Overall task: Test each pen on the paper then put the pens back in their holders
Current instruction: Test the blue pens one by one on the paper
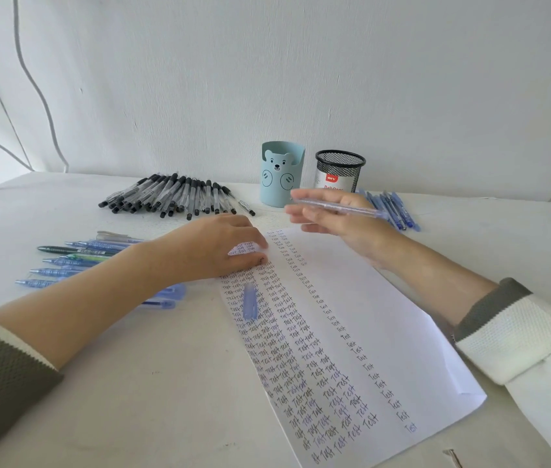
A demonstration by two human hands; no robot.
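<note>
Now testing step: right hand [331, 219] hovers over paper [385, 315] far end, fingers clamped on blue pen [351, 208]. Left hand [213, 246] pins paper's far-left corner, fingers together. Loose cap [249, 300] on paper. Next, probably: write, recap, then bear holder [280, 177] beyond paper.

table [166, 383]: white top, back edge right up against the wall
sheet of paper [385, 315]: lying flat front right, a bit skewed, columns of "Test" written all down it
black pens [172, 195]: big heap back left, mostly side by side
left blue pens [98, 245]: fanned out in a row, a green one mixed in
bear pen holder [280, 177]: light blue, upright, back middle
mesh pen holder [340, 170]: black, upright, just right of the bear
right blue pens [402, 214]: small bunch beside the mesh one
</note>
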